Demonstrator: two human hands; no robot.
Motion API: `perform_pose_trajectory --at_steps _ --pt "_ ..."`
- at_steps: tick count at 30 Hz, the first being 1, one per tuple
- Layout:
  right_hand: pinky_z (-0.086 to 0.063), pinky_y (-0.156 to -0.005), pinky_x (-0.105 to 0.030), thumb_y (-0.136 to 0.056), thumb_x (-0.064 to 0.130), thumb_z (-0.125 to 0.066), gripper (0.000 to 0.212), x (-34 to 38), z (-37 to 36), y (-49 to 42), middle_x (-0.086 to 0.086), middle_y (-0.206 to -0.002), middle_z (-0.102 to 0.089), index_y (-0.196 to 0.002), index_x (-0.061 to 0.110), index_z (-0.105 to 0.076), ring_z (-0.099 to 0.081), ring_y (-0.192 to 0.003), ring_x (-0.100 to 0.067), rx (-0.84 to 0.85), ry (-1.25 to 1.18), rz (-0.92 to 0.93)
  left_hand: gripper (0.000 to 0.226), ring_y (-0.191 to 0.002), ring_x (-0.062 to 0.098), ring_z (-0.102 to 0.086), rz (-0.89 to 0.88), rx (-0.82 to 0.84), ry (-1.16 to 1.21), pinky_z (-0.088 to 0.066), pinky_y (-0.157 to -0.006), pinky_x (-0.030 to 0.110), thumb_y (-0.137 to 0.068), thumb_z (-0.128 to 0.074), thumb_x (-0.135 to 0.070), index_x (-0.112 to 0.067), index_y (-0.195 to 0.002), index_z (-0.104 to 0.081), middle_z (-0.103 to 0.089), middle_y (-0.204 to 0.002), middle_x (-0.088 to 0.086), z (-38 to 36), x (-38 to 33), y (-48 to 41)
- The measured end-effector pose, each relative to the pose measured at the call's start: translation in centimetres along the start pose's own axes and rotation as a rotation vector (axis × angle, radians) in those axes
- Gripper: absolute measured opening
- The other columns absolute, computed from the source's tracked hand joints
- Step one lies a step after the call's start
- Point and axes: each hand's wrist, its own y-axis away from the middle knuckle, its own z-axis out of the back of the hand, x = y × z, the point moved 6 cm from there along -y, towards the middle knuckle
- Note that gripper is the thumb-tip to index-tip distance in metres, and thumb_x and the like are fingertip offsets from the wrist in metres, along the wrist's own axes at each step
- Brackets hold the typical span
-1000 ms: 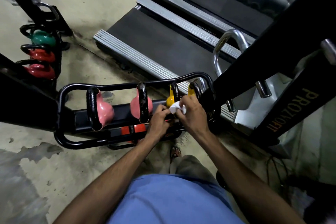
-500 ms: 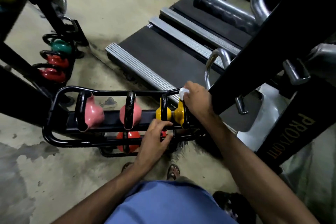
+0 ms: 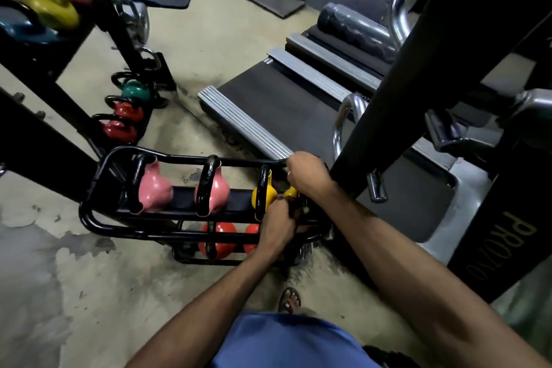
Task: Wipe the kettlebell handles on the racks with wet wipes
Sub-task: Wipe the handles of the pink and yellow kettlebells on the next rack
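Grubby gym corner: stained concrete floor (image 3: 89, 278), a treadmill (image 3: 268, 98) behind, and a low black rack (image 3: 98, 218) on the ground. The rack holds two pink kettlebells (image 3: 155, 191), then two yellow ones, with red kettlebells (image 3: 219, 237) on the tier under it.

The job is at the right end of the rack, on the end yellow kettlebell (image 3: 290, 193), just beside the other yellow kettlebell (image 3: 263, 196). The right hand (image 3: 307, 173) is clenched knuckles-up over the top of its black handle (image 3: 299, 208), right by the far rail. I can't see the wet wipe at all; my guess is it's balled inside that fist. The left hand (image 3: 279, 218) reaches in from the near side, fingers curled round the lower part of the same handle as far as I can tell, steadying it.

To do this bit properly, I'd wrap the wipe fully round the handle and drag it along the whole loop, not just dab the top. The left hand keeps the bell from rocking. Both forearms are stretched forward and down, and the right one crosses close past the black machine post (image 3: 388, 98).
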Motion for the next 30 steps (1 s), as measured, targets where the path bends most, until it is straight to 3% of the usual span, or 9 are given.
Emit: perform_pose_trajectory --at_steps 6,9,12,16,19,22,25,27,30 --pt "-0.058 -0.086 -0.034 -0.100 0.012 -0.047 0.032 -1.0 -1.4 1.2 -0.009 -0.113 -0.072 -0.118 0.007 -0.073 -0.068 -0.108 -0.031 -0.061 -0.186 -0.196 0.021 -0.102 0.038 -0.065 -0.017 0.027 -0.087 -0.051 -0.084 0.044 -0.096 -0.067 -0.022 -0.002 -0.101 -0.067 -0.070 -0.108 0.020 0.4 0.0 -0.7" --pt "-0.048 -0.068 -0.020 -0.100 0.009 -0.047 0.028 -0.9 -1.5 0.7 -0.017 -0.114 -0.070 -0.116 0.000 -0.069 -0.066 -0.109 -0.036 -0.007 -0.070 -0.186 0.029 -0.095 0.033 -0.068 -0.019 0.054 -0.060 -0.055 -0.081 0.045 -0.092 -0.070 -0.039 -0.011 -0.100 -0.071 -0.073 -0.101 0.012 0.5 -0.2 -0.9" --pt "-0.055 -0.074 -0.031 -0.097 0.010 -0.051 0.023 -0.5 -0.2 0.1 -0.020 -0.110 -0.071 -0.109 0.001 -0.069 -0.069 -0.105 -0.039 -0.059 0.023 -0.192 0.031 -0.086 0.023 -0.070 -0.049 0.073 -0.047 -0.054 -0.071 0.039 -0.089 -0.066 -0.046 -0.018 -0.101 -0.069 -0.073 -0.094 0.001 0.5 -0.1 -1.0" --pt "-0.047 -0.067 -0.041 -0.094 0.005 -0.052 0.023 2.0 -0.7 0.8 -0.013 -0.117 -0.063 -0.110 0.005 -0.069 -0.060 -0.113 -0.034 0.030 0.167 0.063 0.026 -0.071 0.027 -0.066 -0.080 0.052 -0.020 -0.037 -0.059 0.032 -0.091 -0.068 -0.040 -0.013 -0.090 -0.068 -0.068 -0.076 -0.001 0.7 0.0 -0.7" --pt "-0.040 -0.073 -0.040 -0.096 0.010 -0.054 0.022 2.9 -1.3 1.8 -0.010 -0.120 -0.060 -0.113 0.008 -0.068 -0.054 -0.117 -0.031 0.027 0.323 0.251 0.033 -0.083 0.034 -0.071 -0.059 0.021 0.007 -0.051 -0.061 0.043 -0.087 -0.065 -0.046 -0.013 -0.094 -0.066 -0.074 -0.085 0.005 0.5 0.8 -0.7" --pt "-0.039 -0.074 -0.034 -0.095 0.015 -0.056 0.014 1.5 -2.6 1.8 -0.006 -0.112 -0.059 -0.103 0.012 -0.067 -0.055 -0.111 -0.026 -0.074 0.223 0.207 0.028 -0.080 0.019 -0.070 -0.089 0.015 0.034 -0.051 -0.062 0.041 -0.085 -0.065 -0.042 -0.014 -0.089 -0.064 -0.072 -0.083 0.001 0.7 0.5 -0.6" --pt "-0.049 -0.078 -0.039 -0.093 0.022 -0.041 0.021 -0.4 -3.5 2.7 -0.007 -0.097 -0.059 -0.088 0.016 -0.060 -0.059 -0.095 -0.026 -0.264 -0.066 -0.089 0.025 -0.081 0.031 -0.065 -0.136 0.031 -0.039 -0.044 -0.062 0.039 -0.086 -0.059 -0.039 -0.014 -0.086 -0.063 -0.065 -0.088 0.006 0.6 0.1 -0.7" --pt "-0.045 -0.073 -0.037 -0.093 0.016 -0.047 0.018 -1.6 -3.5 3.2 -0.010 -0.089 -0.062 -0.087 0.008 -0.062 -0.057 -0.081 -0.025 -0.419 -0.249 -0.312 0.028 -0.079 0.029 -0.062 -0.151 0.044 -0.060 -0.041 -0.062 0.035 -0.084 -0.055 -0.040 -0.014 -0.087 -0.065 -0.061 -0.089 0.005 0.4 0.1 -0.8" --pt "-0.037 -0.075 -0.029 -0.096 0.007 -0.046 0.020 -2.0 -3.3 2.8 -0.006 -0.092 -0.065 -0.098 0.006 -0.066 -0.061 -0.087 -0.022 -0.248 -0.751 -0.523 0.010 -0.083 0.024 -0.065 -0.138 0.039 -0.059 -0.049 -0.066 0.037 -0.090 -0.064 -0.027 -0.018 -0.091 -0.067 -0.062 -0.091 -0.001 0.1 0.8 -1.1"
